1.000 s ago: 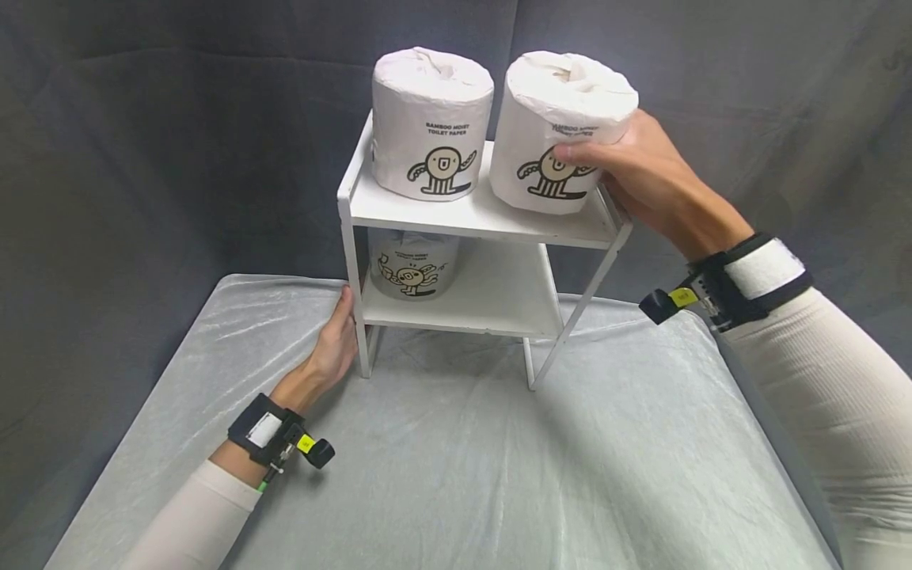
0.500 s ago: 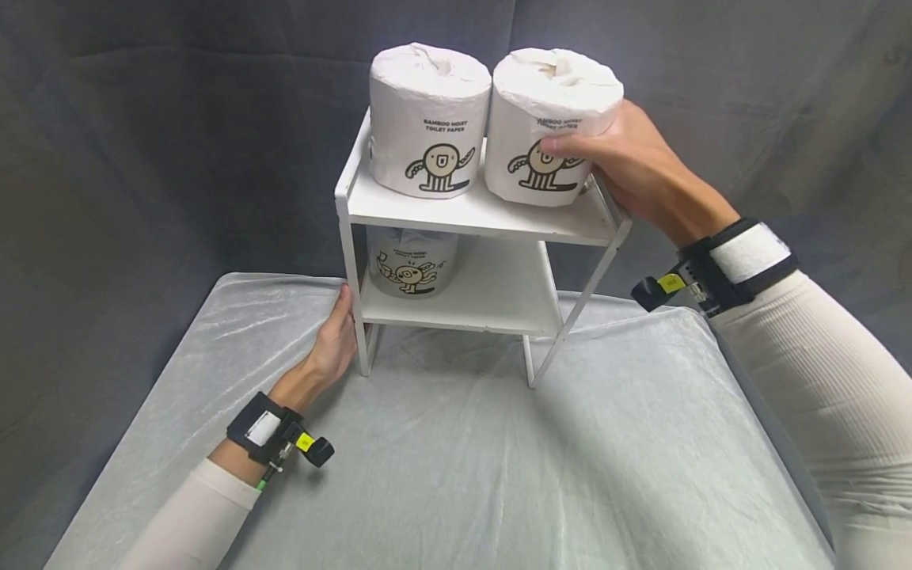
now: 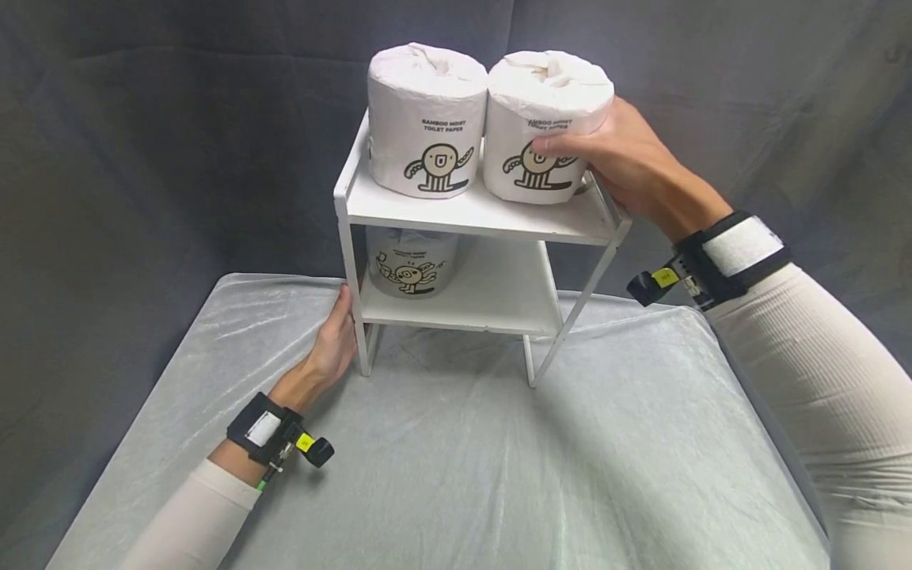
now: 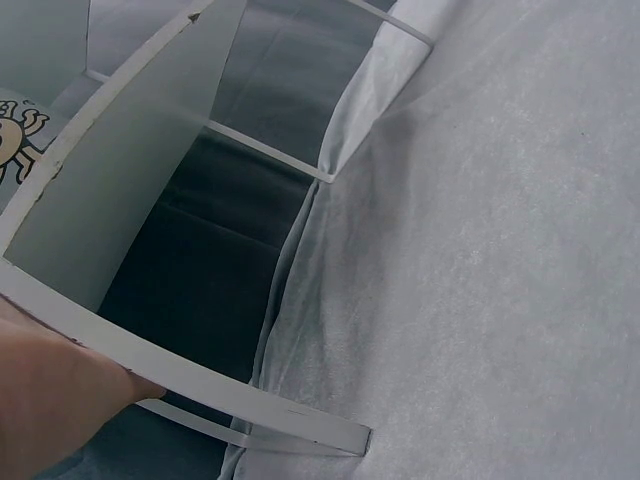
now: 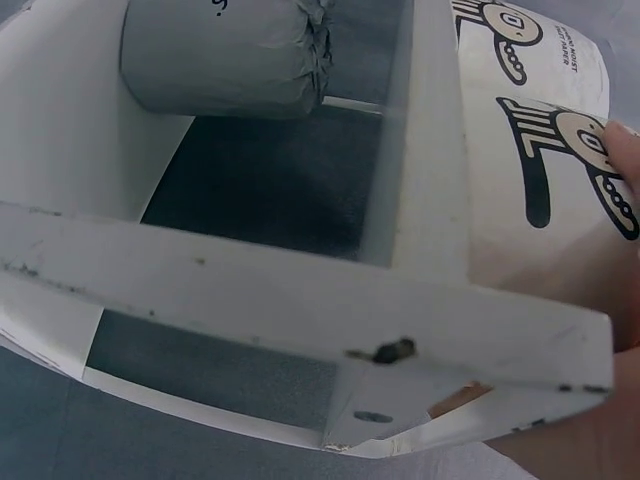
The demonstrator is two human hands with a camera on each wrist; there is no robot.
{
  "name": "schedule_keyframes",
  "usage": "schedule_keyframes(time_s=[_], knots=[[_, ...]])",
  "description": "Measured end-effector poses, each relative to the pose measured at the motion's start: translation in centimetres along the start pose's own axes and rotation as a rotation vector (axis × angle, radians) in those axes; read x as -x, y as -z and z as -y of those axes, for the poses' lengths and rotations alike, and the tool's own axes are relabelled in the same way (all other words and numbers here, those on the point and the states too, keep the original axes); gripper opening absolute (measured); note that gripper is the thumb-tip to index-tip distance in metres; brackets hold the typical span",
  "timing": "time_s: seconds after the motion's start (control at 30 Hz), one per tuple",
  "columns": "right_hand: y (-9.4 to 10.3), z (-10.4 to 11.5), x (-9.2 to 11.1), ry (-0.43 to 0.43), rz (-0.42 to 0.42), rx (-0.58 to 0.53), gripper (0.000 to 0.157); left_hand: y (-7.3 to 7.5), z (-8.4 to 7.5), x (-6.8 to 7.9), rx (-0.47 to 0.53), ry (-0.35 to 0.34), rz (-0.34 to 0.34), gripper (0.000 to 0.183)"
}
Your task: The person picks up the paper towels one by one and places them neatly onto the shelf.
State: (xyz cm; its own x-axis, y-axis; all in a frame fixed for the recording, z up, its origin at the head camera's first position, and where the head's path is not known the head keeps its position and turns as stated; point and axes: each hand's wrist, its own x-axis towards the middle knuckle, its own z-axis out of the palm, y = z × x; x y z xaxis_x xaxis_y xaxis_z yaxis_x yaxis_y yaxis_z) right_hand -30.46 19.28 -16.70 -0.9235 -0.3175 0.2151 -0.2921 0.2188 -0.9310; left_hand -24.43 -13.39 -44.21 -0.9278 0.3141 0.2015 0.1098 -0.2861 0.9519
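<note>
My right hand (image 3: 630,162) grips a wrapped toilet roll (image 3: 523,170) on the right of the white shelf rack's (image 3: 456,210) top board. Its thumb lies over the printed front; the other fingers are hidden behind the roll. A second wrapped toilet roll (image 3: 427,103) stands upright close beside it on the left. At the rack's left front leg, my left hand (image 3: 331,348) holds the frame from outside, with its thumb pointing up along the post. In the left wrist view, part of the left hand (image 4: 55,390) shows against the leg. Its fingers are mostly hidden.
On the rack's lower board a third toilet roll (image 3: 412,269) stands at the left. The rack rests on a table with a pale grey cloth (image 3: 456,467). Behind it hangs a dark grey curtain (image 3: 235,158). The top board has low raised side edges.
My right hand has moved the held toilet roll left, close beside the other roll, and it now stands more upright. The left hand and the rack stay in place.
</note>
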Motion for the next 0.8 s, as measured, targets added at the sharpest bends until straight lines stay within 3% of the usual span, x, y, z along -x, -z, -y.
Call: schedule_keyframes(time_s=[0.23, 0.5, 0.63, 0.8], knots=[[-0.1, -0.1, -0.1, -0.002, 0.027, -0.011, 0.071, 0.0, -0.1, 0.1, -0.01, 0.003, -0.001, 0.082], [0.5, -0.5, -0.3, 0.097, 0.089, -0.089, 0.069, -0.1, 0.0, 0.0, -0.015, 0.007, 0.001, 0.08], [0.9, -0.1, 0.0, 0.068, 0.044, -0.054, 0.073, 0.1, 0.2, -0.1, -0.012, -0.004, 0.004, 0.079], [1.3, 0.6, 0.3, -0.02, -0.005, 0.121, 0.093, 0.2, 0.2, -0.1, -0.009, -0.025, 0.013, 0.079]])
